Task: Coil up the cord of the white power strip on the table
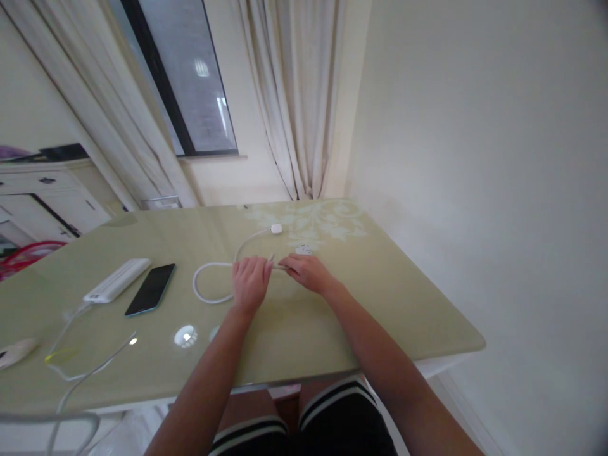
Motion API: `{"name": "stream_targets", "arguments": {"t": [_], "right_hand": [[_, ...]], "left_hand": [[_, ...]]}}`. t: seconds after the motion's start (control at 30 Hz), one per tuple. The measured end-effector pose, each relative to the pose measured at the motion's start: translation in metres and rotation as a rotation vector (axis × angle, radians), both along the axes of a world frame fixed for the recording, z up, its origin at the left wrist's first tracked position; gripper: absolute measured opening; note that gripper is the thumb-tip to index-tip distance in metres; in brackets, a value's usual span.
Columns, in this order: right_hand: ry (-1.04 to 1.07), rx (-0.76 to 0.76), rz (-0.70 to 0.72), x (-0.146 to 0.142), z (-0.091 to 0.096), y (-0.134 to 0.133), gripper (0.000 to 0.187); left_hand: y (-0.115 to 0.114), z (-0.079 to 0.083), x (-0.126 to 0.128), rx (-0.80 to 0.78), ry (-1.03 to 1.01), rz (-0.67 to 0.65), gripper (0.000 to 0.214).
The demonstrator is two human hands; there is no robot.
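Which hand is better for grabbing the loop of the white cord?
Probably left. Both hands hold the cord, but its loop lies just beside the left hand; the right hand would have to cross over.

1. Table top (389, 297): glossy, smooth, glass-like, mirroring lights at its near left.
2. White cable (204, 294): smooth plastic coating.
3. Phone (151, 289): glossy dark screen.
4. Power strip (118, 279): smooth white plastic.
5. Curtains (299, 95): matt cloth, far side.

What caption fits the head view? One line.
Left hand and right hand grip a looped white cable on a green table, phone nearby.
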State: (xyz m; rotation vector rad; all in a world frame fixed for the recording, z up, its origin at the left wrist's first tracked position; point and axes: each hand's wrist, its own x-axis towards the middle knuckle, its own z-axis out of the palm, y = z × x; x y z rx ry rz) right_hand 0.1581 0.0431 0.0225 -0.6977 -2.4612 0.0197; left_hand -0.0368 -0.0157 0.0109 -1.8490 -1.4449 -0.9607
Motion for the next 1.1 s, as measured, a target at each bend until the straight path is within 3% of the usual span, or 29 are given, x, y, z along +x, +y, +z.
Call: {"name": "stream_targets", "arguments": {"t": [0.17,0.4,0.57,0.73,0.8,0.9,0.93,1.0,1.1], "right_hand": [[0.047,0.087,-0.086,0.019,0.008,0.012,0.023],[0.075,0.215,-0.098,0.021,0.014,0.009,0.032],[0.02,0.097,-0.105,0.014,0.007,0.006,0.04],[0.073,0.061,-0.039,-0.003,0.002,-0.003,0.024],[0.252,0.024,-0.048,-0.004,0.002,-0.003,0.026],[0.527,-0.146,-0.087,0.003,0.0,0.004,0.062],[0.565,-0.223,-0.1,0.006,-0.002,0.007,0.064],[0.558,-0.354,-0.102,0.011,-0.004,0.013,0.052],[0.526,-0.41,-0.063,0.014,-0.005,0.014,0.041]], "left_hand": [[0.007,-0.001,-0.027,0.058,-0.246,0.093,0.041],[0.009,0.0,-0.036,0.071,-0.38,0.144,0.043],[-0.004,0.003,-0.018,0.027,-0.207,0.071,0.035],[0.005,0.012,0.013,-0.132,-0.013,-0.047,0.036],[0.017,0.019,0.017,-0.142,-0.096,-0.044,0.039],[0.034,0.028,0.013,-0.055,-0.378,-0.035,0.037],[0.038,0.029,0.01,-0.015,-0.484,-0.024,0.037],[0.041,0.029,0.006,0.043,-0.643,-0.005,0.038],[0.034,0.02,0.006,0.074,-0.656,-0.03,0.039]]}}
